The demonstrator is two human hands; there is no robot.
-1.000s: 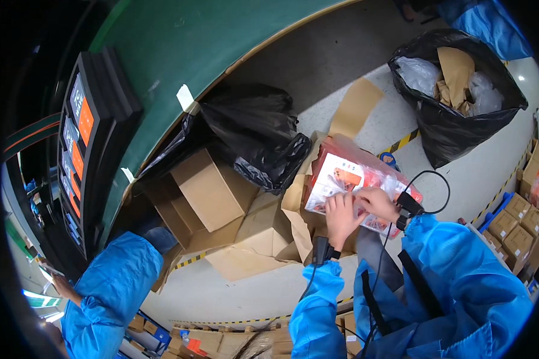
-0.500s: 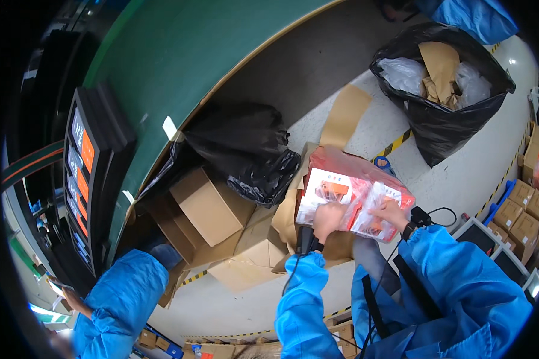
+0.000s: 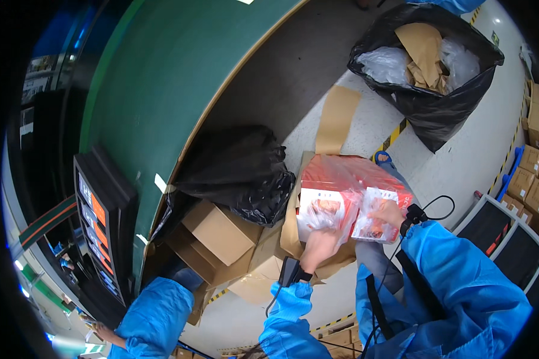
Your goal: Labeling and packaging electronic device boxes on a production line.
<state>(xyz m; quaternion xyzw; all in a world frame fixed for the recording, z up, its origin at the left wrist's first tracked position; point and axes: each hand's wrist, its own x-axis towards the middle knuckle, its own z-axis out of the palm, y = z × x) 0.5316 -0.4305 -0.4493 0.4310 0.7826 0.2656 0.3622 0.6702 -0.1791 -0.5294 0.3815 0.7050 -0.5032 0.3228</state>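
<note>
Two red-and-white boxes in clear plastic wrap are side by side in front of me, above an open cardboard carton with brown paper. My left hand is closed on the wrap at the near lower edge of the left box; its fingertips are partly hidden. On the right box, my right hand has its bent fingers closed on the crinkled wrap. Both wrists carry a black strap with a cable.
A black garbage bag with paper and plastic stands far right. Another black bag and an open carton lie beside the green table. A person's blue sleeve is lower left. Stacked cartons line the right.
My left hand has slid down and left to the near edge of the left box, showing more of its front. My right hand stays on the right box. The view has shifted slightly.
</note>
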